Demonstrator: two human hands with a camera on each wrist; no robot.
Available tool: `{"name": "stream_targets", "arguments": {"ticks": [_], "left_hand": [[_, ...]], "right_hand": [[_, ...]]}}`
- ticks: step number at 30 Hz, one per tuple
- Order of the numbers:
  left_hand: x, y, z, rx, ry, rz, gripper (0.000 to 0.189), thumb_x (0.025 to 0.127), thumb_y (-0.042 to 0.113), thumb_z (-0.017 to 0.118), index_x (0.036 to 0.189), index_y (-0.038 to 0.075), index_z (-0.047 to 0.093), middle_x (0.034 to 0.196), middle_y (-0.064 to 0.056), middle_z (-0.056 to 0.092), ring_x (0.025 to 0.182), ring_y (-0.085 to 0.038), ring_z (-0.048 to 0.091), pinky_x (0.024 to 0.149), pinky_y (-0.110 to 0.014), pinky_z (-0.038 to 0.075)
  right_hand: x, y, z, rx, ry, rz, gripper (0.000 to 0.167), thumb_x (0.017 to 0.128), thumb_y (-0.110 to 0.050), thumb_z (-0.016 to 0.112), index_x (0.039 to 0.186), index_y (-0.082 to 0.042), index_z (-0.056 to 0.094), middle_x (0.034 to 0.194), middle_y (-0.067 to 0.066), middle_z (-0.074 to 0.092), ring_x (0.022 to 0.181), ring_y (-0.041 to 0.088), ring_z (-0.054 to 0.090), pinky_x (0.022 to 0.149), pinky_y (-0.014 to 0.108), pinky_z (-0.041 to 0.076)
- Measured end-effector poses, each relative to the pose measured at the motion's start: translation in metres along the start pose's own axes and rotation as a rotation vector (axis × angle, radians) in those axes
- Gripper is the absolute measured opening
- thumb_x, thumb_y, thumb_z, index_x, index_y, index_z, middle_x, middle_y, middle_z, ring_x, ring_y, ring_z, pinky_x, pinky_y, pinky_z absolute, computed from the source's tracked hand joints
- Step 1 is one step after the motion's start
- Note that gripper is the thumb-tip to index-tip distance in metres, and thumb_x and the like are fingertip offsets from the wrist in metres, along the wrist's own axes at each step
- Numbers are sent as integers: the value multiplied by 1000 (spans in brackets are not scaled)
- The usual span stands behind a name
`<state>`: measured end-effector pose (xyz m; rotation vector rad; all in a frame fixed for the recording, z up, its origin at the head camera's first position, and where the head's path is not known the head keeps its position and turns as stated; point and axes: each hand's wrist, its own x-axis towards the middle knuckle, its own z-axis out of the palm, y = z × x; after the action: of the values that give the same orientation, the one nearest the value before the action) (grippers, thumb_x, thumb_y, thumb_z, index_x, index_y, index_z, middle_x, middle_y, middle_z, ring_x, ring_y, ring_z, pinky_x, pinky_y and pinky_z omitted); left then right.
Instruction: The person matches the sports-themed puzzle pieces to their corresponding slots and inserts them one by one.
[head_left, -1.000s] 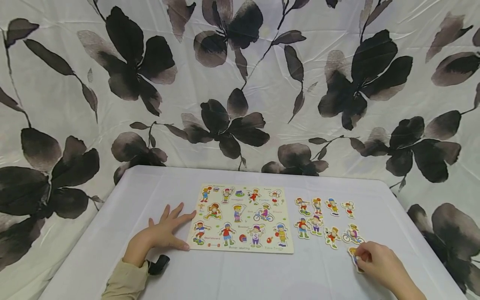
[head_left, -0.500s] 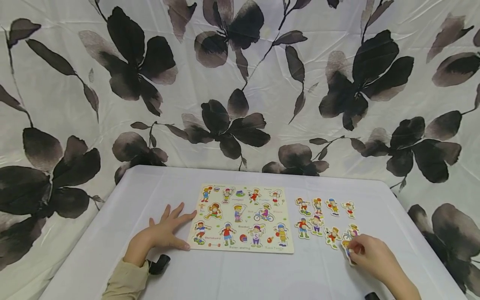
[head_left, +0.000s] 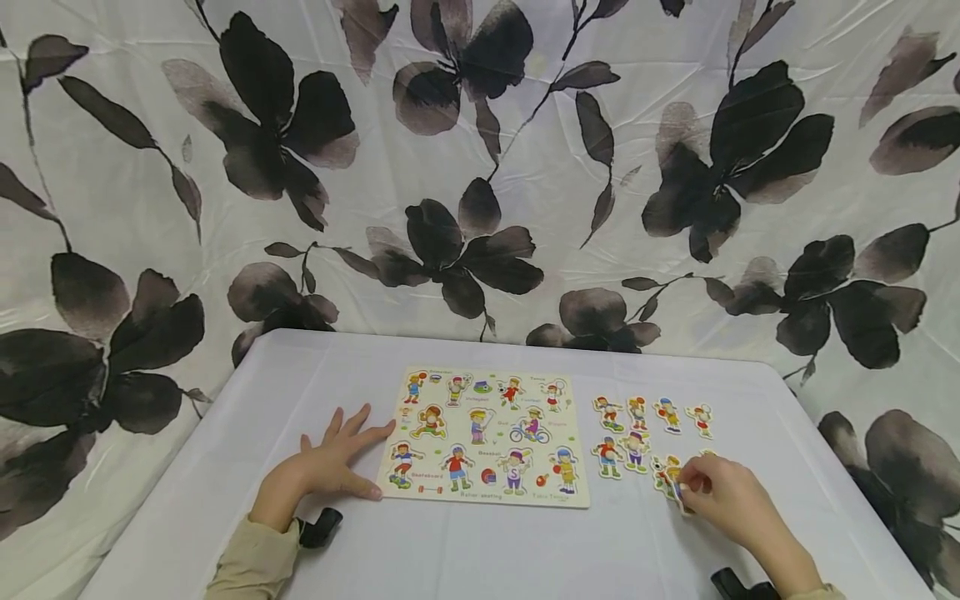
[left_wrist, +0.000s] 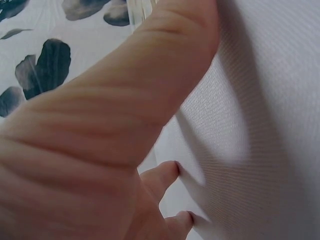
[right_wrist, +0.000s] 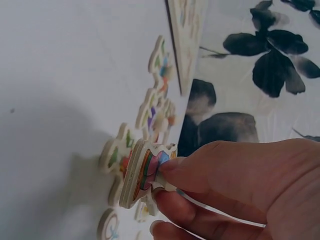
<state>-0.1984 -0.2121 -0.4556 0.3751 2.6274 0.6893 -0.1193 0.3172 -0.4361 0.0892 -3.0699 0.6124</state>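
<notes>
My right hand (head_left: 726, 497) pinches a figure-shaped wooden puzzle piece (right_wrist: 145, 175) between thumb and fingers. In the right wrist view this piece stands tilted, its printed side in pink and blue. From the head view it overlaps the footballer piece (head_left: 663, 473) lying on the table; a bicycle piece behind is mostly hidden by my hand. My left hand (head_left: 333, 458) lies with fingers spread, thumb and a fingertip right at the left edge of the puzzle board (head_left: 456, 427). Sports figures and small words are printed across that board.
Between board and right hand, more loose figure pieces lie in rough rows, including a skateboarder (head_left: 608, 414), a tennis player (head_left: 701, 420) and a roller skater (head_left: 608, 458). White cloth covers the table (head_left: 480, 554). A floral curtain (head_left: 570, 183) hangs behind its far edge.
My right hand has moved left and slightly away from me with the pinched piece, passing over the bicycle piece toward the footballer piece. The left hand stays at the board.
</notes>
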Motion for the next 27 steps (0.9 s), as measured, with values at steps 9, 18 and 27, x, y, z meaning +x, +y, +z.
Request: {"name": "stream_targets", "arguments": {"ticks": [9, 18, 27], "left_hand": [[3, -2, 2, 7, 10, 3, 104, 62, 46, 89, 152, 23, 42, 163, -23, 7, 143, -56, -11, 94, -85, -10], [4, -4, 1, 14, 11, 3, 105, 62, 48, 88, 152, 24, 41, 164, -22, 6, 143, -56, -11, 94, -85, -10], [3, -5, 2, 15, 11, 3, 105, 62, 48, 88, 152, 24, 41, 164, -22, 6, 144, -56, -11, 94, -85, -11]], "right_hand": [[14, -18, 0, 10, 5, -35, 9, 77, -7, 75, 81, -13, 70, 70, -6, 56, 66, 13, 48, 57, 30, 40], [27, -39, 3, 40, 35, -105, 9, 78, -5, 75, 80, -13, 70, 69, -7, 57, 64, 11, 49, 55, 28, 40], [42, -55, 9, 60, 41, -151, 10, 78, -6, 75, 81, -14, 70, 72, -7, 57, 68, 12, 50, 58, 28, 41]]}}
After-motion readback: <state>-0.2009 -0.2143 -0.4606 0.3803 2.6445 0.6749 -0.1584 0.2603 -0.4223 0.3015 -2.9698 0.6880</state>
